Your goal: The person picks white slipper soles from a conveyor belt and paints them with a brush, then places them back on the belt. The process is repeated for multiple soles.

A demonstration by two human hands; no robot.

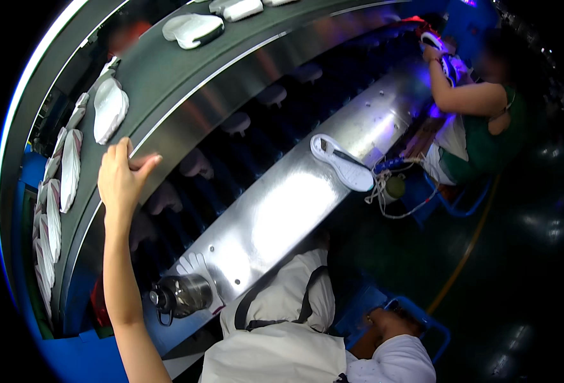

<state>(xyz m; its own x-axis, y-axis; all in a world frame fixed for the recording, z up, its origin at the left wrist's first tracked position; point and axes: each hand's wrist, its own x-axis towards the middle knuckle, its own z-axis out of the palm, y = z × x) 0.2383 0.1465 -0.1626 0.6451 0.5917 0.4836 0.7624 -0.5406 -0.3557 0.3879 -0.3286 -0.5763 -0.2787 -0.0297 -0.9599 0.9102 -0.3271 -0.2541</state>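
My left hand point(120, 179) is raised over the near edge of a green conveyor belt point(151, 76). Its thumb points away from the bent fingers and nothing shows between them. Just beyond the fingertips lies a white shoe sole point(110, 112) on the belt, apart from the hand. My right hand point(382, 318) is low at my right side, beside a blue stool point(438, 325); shadow hides its fingers. Across the metal bench point(288, 207) in front of me rests another white shoe sole point(352, 173) with a dark stripe.
A dark bottle point(189, 295) stands by a pale glove point(198, 265) at the bench's near end. Several wrapped soles point(71, 169) line the belt's left side. At the upper right a seated co-worker point(486, 102) holds a shoe point(446, 64) under purple light. Cords point(400, 216) hang beside the bench.
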